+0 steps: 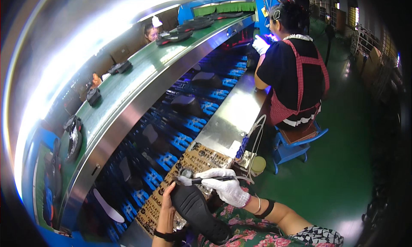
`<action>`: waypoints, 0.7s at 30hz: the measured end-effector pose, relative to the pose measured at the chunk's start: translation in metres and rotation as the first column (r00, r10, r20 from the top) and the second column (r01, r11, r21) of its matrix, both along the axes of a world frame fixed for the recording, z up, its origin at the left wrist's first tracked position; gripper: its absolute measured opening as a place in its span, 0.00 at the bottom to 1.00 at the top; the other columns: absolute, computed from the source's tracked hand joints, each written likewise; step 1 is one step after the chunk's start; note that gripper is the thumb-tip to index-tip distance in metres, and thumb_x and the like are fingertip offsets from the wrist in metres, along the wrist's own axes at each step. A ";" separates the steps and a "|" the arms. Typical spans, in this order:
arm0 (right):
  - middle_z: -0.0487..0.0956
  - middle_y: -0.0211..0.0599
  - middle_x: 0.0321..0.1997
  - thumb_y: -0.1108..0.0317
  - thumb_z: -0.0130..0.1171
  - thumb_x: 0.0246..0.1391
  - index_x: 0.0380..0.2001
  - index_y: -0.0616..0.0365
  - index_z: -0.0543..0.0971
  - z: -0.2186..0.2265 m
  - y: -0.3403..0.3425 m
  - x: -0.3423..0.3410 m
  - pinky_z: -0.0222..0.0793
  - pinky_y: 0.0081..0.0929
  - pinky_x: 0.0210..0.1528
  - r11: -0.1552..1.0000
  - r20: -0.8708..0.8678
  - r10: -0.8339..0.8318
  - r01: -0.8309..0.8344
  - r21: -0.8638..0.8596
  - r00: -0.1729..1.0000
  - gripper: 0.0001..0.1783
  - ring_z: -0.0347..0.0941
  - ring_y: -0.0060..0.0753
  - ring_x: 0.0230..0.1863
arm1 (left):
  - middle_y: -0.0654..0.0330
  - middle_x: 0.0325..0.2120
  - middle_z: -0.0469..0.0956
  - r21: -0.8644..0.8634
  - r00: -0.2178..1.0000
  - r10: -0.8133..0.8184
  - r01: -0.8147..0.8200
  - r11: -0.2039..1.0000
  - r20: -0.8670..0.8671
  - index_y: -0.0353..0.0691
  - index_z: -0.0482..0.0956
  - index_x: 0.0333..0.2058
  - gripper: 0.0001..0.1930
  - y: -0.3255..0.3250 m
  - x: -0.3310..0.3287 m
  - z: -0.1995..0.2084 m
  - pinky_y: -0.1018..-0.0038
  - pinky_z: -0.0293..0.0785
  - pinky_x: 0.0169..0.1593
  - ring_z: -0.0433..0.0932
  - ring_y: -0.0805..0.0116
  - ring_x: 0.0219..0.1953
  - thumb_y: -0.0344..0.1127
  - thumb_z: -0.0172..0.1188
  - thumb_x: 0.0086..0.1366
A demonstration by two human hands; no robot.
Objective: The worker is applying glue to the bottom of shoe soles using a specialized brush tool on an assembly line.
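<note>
A black shoe sole lies tilted over my lap, its grooved face up. My bare left hand grips its left edge near the far end, the fingers partly hidden beneath it. In a white knitted glove, my right hand is closed round the dark handle of a brush. The pale bristles are at the far end of the sole; I cannot tell if they touch it. A pale tube runs by the handle's rear end. Just beyond the bristles stands a small round cup.
Printed brown cardboard covers the near part of a metal bench. Shoe parts lie on the lower rack to the left, with black soles on the green belt above. A co-worker sits ahead on a blue stool.
</note>
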State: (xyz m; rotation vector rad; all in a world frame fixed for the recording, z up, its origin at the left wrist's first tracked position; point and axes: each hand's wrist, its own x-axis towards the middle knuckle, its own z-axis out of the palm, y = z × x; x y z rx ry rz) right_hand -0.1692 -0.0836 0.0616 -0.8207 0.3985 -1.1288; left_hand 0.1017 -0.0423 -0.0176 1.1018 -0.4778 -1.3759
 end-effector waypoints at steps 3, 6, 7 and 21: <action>0.86 0.38 0.46 0.82 0.64 0.56 0.46 0.66 0.86 0.004 0.001 0.003 0.76 0.21 0.47 0.997 -0.075 0.042 -0.047 -0.069 0.996 0.14 0.81 0.22 0.42 | 0.46 0.63 0.74 -0.141 0.974 -0.155 0.133 0.981 -0.164 0.37 0.70 0.65 0.39 0.036 -0.030 -0.027 0.51 0.69 0.67 0.74 0.48 0.63 0.65 0.50 0.70; 0.86 0.33 0.45 0.79 0.66 0.57 0.46 0.66 0.85 0.004 -0.006 0.004 0.76 0.23 0.51 0.983 -0.124 0.014 -0.036 -0.179 0.992 0.13 0.81 0.22 0.45 | 0.28 0.66 0.62 -0.187 0.786 -0.439 0.398 0.898 -0.436 0.33 0.50 0.74 0.71 0.063 -0.084 -0.021 0.45 0.60 0.72 0.66 0.31 0.67 0.93 0.36 0.49; 0.86 0.35 0.45 0.79 0.67 0.56 0.45 0.66 0.85 0.000 -0.010 0.006 0.76 0.25 0.53 0.959 -0.171 -0.059 0.008 -0.284 0.984 0.13 0.81 0.24 0.47 | 0.27 0.65 0.63 -0.236 0.747 -0.497 0.437 0.868 -0.442 0.32 0.50 0.73 0.73 0.068 -0.087 -0.031 0.45 0.63 0.70 0.67 0.31 0.66 0.95 0.31 0.47; 0.88 0.32 0.38 0.77 0.70 0.54 0.42 0.63 0.87 0.013 -0.014 0.009 0.77 0.16 0.32 0.962 -0.392 -0.121 0.010 -0.272 0.912 0.11 0.82 0.18 0.31 | 0.45 0.49 0.76 -0.359 0.663 -0.343 0.117 0.926 -0.666 0.35 0.63 0.67 0.67 0.048 -0.110 0.016 0.44 0.76 0.57 0.82 0.42 0.49 0.93 0.25 0.50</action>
